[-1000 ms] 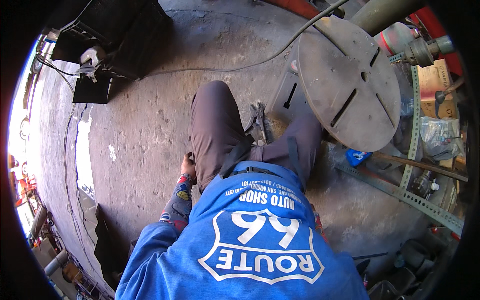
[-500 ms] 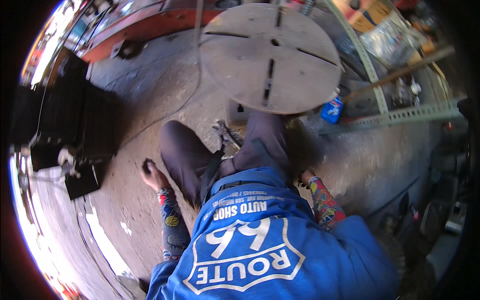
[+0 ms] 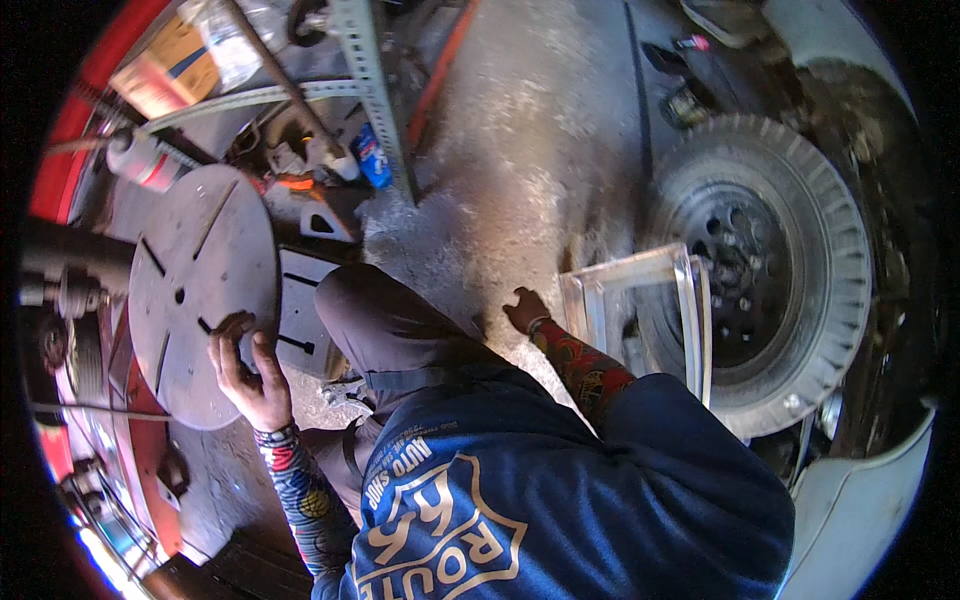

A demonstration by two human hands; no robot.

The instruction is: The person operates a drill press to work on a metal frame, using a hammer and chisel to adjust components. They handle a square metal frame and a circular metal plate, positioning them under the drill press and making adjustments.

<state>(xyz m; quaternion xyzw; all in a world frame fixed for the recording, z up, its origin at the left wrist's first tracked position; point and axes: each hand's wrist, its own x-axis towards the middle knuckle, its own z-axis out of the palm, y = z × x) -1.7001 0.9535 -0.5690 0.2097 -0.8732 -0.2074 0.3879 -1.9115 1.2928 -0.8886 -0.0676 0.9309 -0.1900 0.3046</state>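
Note:
My left hand [image 3: 256, 390] is raised in front of the round slotted metal table [image 3: 222, 270], palm up. A small dark, rounded piece [image 3: 234, 325] shows at its fingertips, and I cannot make out its kind. My right hand [image 3: 526, 313] hangs over the concrete floor on the right, with its fingers curled in. Whatever may be inside them is hidden. A metal-framed stand [image 3: 632, 268] is beside my right forearm, and behind it is a wheel with a treaded tire [image 3: 810, 210].
Close to my left knee is a slotted metal base [image 3: 305, 300]. Angle-iron framing [image 3: 372, 75] rises at the far left, near a blue bottle [image 3: 371, 160] and a cardboard box [image 3: 168, 68]. Pale vehicle bodywork [image 3: 860, 520] borders the right side.
My body and view have turned right, so the round table now lies at left and the wheel has come into view. My left hand has risen toward the table.

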